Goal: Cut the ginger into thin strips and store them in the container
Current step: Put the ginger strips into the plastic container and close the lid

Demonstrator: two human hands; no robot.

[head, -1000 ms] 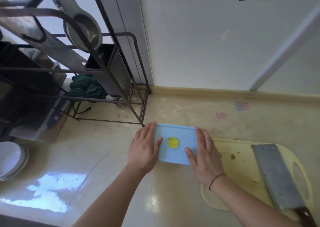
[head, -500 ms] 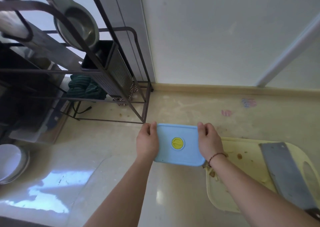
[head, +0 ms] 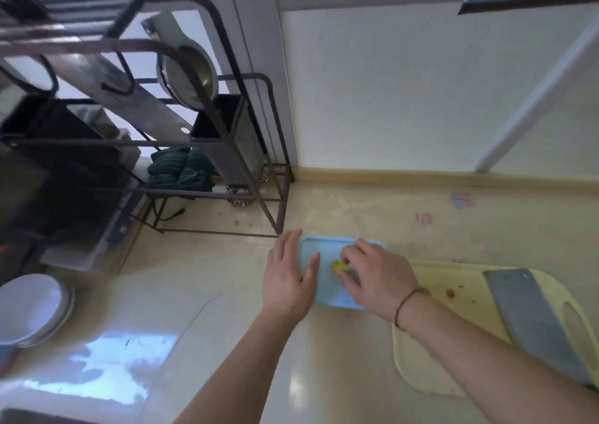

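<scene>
Two hands rest on a blue container (head: 327, 289) at the front of a kitchen counter (head: 372, 216), its lid on and its long axis running left to right across the person's body. The left hand (head: 288, 277) lies flat and spread over the lid's left end, fingers straight and pointing away, thumb reaching in toward the middle. The right hand (head: 379, 279) covers the right half, its fingers bent down around a yellow valve (head: 338, 267) at the lid's centre; whether they press it or pinch it cannot be told. No ginger can be made out on the lid or counter, and what is inside the box is hidden; by the look of things the strips are stored and the sealing is the step in hand. The valve sits directly under the right fingertips and just beside the left thumb, so the right hand is the nearer for any press there, while the left is placed to steady the box against sliding. To the right, touching the container's corner or nearly so, lies a pale board (head: 453, 294) flecked with scraps, with a cleaver (head: 531, 320) laid flat on it, well clear of both hands. A dark rack (head: 207, 106) stands behind on the left.
</scene>
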